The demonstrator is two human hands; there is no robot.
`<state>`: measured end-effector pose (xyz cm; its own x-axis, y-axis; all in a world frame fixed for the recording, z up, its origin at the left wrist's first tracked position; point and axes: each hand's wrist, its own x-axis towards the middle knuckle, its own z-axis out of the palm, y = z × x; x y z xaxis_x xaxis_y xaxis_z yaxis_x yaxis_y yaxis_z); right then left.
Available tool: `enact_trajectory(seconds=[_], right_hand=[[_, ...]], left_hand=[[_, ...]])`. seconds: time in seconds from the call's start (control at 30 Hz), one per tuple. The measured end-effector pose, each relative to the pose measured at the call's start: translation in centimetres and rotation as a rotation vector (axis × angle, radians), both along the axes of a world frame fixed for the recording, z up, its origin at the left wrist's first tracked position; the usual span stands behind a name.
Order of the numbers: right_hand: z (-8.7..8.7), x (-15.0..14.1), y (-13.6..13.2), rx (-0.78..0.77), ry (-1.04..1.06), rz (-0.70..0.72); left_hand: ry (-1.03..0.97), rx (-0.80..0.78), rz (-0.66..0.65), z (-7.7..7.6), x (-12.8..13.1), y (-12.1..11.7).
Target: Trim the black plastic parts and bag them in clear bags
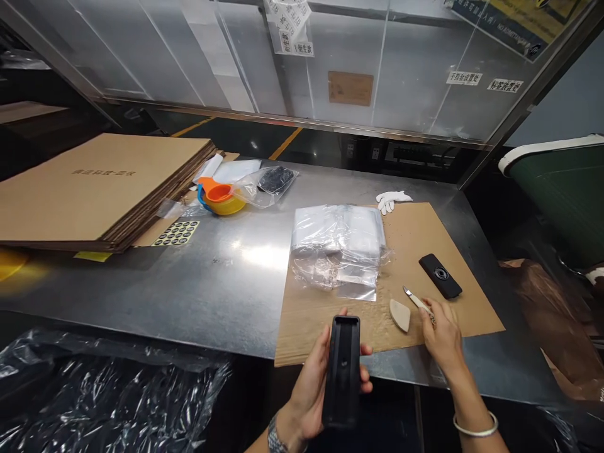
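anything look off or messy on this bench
Nothing looks spilled or broken. The pile of clear plastic bags lies crumpled and loose, half off the cardboard sheet. A single white glove lies by that sheet's far edge. The left hand holds a black casing.

Factory packing station, not a home or office. Landmark: steel-topped workbench point(226, 277). On its left end, a stack of flattened cardboard cartons point(99, 189) with a sheet of round black stickers point(177, 233) just beside it. Toward the bench's right, a pile of clear plastic bags point(340, 242) on a cardboard mat point(453, 314). Behind the bench, a clear partition point(226, 56) carrying printed labels point(504, 85). Beyond the partition's foot, yellow floor lines point(285, 143).
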<state>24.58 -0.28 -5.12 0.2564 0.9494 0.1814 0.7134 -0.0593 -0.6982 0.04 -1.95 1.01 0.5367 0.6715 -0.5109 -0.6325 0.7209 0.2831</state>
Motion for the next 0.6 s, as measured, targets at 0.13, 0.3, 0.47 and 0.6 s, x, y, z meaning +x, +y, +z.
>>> enact_trajectory(seconds=[0.13,0.3,0.47,0.6], right_hand=[[-1.3,2.8,1.5,-0.044,-0.159,0.008],[0.6,1.0,-0.1,-0.096,-0.162,0.013],[5.2,-5.5,-4.5,-0.334,0.232,0.383],[7.6,-9.7,-6.4,-0.608,0.388,0.666]], left_hand=[[-0.036,-0.059,0.157,0.3,0.0,1.2],[0.061,0.011,0.315,0.1,-0.1,1.7],[0.134,0.117,0.421,0.3,-0.4,2.0],[0.165,0.129,0.463,0.8,-0.4,2.3]])
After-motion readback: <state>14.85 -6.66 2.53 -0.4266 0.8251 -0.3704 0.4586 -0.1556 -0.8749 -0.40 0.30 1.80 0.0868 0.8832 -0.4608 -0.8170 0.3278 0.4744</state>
